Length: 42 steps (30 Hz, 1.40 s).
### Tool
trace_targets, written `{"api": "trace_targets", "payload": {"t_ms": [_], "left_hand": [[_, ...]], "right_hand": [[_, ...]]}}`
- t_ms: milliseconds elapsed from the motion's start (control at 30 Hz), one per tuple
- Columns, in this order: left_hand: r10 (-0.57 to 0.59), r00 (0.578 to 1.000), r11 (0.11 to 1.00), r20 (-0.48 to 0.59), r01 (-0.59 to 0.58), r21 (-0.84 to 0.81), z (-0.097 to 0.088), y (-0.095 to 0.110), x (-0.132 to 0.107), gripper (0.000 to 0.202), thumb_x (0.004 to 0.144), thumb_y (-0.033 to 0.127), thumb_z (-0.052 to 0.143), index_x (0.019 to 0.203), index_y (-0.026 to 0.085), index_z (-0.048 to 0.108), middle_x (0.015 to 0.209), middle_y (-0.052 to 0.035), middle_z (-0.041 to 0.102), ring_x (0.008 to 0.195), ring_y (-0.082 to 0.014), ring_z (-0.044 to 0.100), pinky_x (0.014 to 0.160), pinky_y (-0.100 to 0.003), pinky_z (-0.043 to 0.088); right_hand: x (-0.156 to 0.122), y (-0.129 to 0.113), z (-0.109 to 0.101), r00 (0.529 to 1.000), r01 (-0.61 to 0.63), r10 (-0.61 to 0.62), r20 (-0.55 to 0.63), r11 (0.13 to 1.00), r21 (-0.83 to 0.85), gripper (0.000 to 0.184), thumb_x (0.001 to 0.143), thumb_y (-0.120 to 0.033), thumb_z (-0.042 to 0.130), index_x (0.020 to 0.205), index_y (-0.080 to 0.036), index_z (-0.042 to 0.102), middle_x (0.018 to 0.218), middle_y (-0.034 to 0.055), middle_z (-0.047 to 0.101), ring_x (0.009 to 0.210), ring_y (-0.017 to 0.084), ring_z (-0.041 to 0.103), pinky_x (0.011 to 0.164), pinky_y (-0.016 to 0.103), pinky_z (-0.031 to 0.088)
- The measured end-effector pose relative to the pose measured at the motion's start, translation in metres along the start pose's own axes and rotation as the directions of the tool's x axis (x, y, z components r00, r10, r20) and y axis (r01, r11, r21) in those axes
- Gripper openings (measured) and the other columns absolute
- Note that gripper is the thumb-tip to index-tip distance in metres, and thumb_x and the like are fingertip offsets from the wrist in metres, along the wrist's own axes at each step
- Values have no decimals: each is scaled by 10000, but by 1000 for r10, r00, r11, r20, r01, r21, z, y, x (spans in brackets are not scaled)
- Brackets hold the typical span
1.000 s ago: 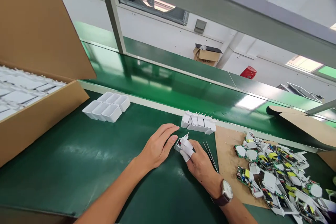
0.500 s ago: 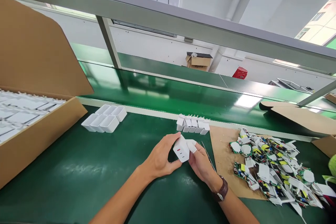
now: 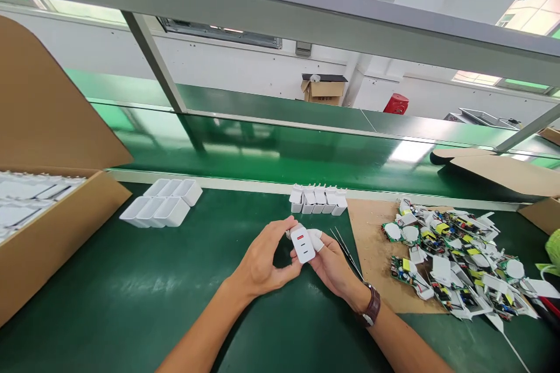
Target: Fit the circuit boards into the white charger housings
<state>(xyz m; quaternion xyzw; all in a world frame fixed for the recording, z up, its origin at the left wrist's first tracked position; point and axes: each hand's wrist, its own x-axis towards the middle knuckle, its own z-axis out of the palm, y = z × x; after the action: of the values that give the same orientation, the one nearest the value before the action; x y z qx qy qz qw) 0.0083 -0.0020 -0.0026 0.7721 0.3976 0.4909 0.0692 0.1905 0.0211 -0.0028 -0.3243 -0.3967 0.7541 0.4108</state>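
Observation:
Between my two hands is a white charger (image 3: 303, 246), its port face turned toward me with one red slot and two dark ones. My left hand (image 3: 265, 256) is closed on its left side, thumb below and forefinger on top. From the right, my right hand (image 3: 335, 265) grips it too, with white covers on fingertips and a brown watch on the wrist. A pair of tweezers (image 3: 347, 252) lies just beyond my right hand. Behind the hands stands a row of several white charger housings (image 3: 318, 200) with bits sticking out of their tops.
Open white housings (image 3: 161, 204) stand grouped at the left. A cardboard box (image 3: 65, 221) of white parts fills the left edge. On a brown cardboard sheet (image 3: 370, 233) at right lies a heap of circuit boards (image 3: 455, 268). A green conveyor belt (image 3: 262, 157) runs behind.
The charger has turned so that its port face points more squarely at me. Both hands still hold it. The camera view has shifted slightly.

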Motion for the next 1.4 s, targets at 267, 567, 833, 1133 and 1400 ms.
{"api": "trace_targets", "payload": {"t_ms": [267, 567, 833, 1133, 1400], "left_hand": [[1, 1000, 1000, 24, -1, 12, 0, -1, 0, 749, 876, 190, 683, 1542, 219, 342, 1254, -147, 686, 1101, -273, 698, 961, -459, 610], [1, 1000, 1000, -2, -1, 31, -1, -1, 2, 662, 913, 230, 672, 1515, 204, 396, 1164, -139, 670, 990, -248, 685, 844, -388, 612], [9, 1000, 999, 7, -9, 41, 1, -3, -1, 696, 892, 207, 699, 1519, 207, 397, 1191, -142, 675, 1033, -264, 677, 887, -406, 602], [-37, 998, 996, 54, 32, 83, 3, -7, -4, 730, 903, 162, 670, 1554, 235, 348, 1308, -154, 639, 1198, -307, 623, 1001, -471, 550], [-485, 806, 869, 338, 486, 87, 2, -26, -15, 859, 863, 313, 722, 1607, 244, 299, 1341, -154, 643, 1275, -368, 586, 1057, -586, 498]], "right_hand": [[1, 4, -3, 1000, -6, 6, 1, 1000, 12, 362, 846, -555, 779, 927, -211, 705, 933, 50, 734, 908, 250, 718, 832, 416, 597], [2, 7, -3, 1000, -10, 10, 5, 1000, 13, 415, 810, -598, 799, 874, -196, 716, 837, 34, 712, 844, 231, 705, 834, 423, 595], [2, 6, -2, 1000, -17, 16, 6, 1000, 21, 411, 809, -591, 808, 907, -201, 725, 859, 34, 724, 844, 231, 717, 838, 418, 590], [6, 13, -16, 944, 274, -322, -67, 883, -380, 299, 950, -510, 668, 1076, -243, 716, 1197, 97, 669, 1077, 245, 664, 883, 391, 596], [-3, 12, -15, 675, 608, -639, 370, 196, -770, 196, 952, -134, 605, 1091, -267, 568, 1096, 69, 622, 1265, 262, 569, 1054, 491, 512]]}}
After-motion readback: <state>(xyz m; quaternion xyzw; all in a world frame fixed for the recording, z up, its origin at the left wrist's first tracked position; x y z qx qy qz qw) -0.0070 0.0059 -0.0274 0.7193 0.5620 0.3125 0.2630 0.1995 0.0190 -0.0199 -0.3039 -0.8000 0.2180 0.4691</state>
